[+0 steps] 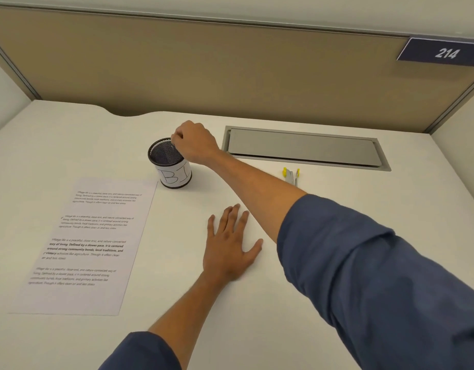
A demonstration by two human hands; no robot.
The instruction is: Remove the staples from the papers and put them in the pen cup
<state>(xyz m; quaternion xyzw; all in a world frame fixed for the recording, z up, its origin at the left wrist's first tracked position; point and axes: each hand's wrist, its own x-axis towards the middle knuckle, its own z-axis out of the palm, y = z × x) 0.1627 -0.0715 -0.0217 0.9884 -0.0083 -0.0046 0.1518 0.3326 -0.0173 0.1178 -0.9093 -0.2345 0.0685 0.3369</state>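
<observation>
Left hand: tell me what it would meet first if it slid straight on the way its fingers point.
The left hand lies flat on the desk, fingers aimed away from the person. Straight on, it would probably meet the right forearm crossing just beyond the fingertips, though the forearm's height above the desk is unclear.

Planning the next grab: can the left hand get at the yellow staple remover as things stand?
Probably not directly. The left hand lies flat on the desk, and the right forearm stretches toward the pen cup, crossing between it and the staple remover.
</observation>
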